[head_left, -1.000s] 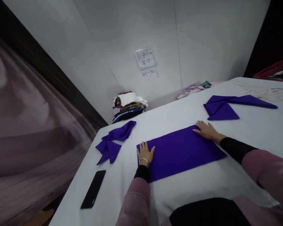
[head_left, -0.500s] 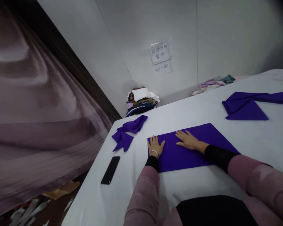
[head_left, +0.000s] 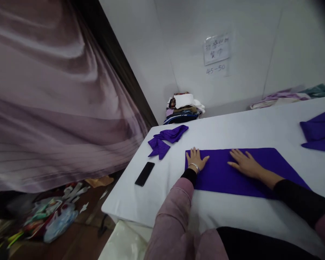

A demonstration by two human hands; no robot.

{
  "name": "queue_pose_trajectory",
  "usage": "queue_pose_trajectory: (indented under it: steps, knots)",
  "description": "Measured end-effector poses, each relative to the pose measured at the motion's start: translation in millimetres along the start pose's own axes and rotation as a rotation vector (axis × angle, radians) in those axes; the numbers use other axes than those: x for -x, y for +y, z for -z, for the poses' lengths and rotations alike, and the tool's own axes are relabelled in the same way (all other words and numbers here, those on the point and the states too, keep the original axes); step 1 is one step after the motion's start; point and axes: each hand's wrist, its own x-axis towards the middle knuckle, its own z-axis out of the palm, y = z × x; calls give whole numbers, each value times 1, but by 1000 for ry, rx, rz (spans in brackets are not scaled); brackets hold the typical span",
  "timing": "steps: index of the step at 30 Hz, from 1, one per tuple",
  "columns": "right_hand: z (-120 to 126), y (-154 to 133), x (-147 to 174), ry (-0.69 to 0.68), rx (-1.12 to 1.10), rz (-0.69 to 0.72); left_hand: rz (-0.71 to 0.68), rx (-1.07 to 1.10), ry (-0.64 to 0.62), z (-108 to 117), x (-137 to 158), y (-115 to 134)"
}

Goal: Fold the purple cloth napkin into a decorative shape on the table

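Observation:
A flat purple cloth (head_left: 227,180) lies spread on the white-covered table (head_left: 168,195). My left hand (head_left: 196,160) rests open on the cloth's left end, fingers spread, with a bracelet at the wrist. Further right, my right hand (head_left: 245,163) also lies open and flat on the cloth, near its far edge. Neither hand grips anything. The cloth's right end is partly hidden behind my right forearm.
Left of the cloth lie a folded purple cloth (head_left: 169,136) and a black phone (head_left: 144,174). Another purple cloth (head_left: 321,131) is at the right. Folded clothes (head_left: 182,108) stand beyond the far edge. A curtain (head_left: 56,101) hangs left; bags (head_left: 61,222) lie on the floor.
The view has turned left, so the table shifts rightward and more floor shows. Both hands remain flat on the purple cloth, in about the same places.

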Motion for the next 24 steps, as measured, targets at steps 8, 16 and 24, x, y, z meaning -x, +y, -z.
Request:
queue_pose_trajectory:
  steps: [8,16,24]
  knots:
    - [-10,-18,-6,-28,7,69,-121,13,-9,-13,6,3]
    - [-6,117,41,108,94,-60,145,72,136,-1,-3,-47]
    - [-5,118,46,135,109,-26,367,111,212,12,-23,-54]
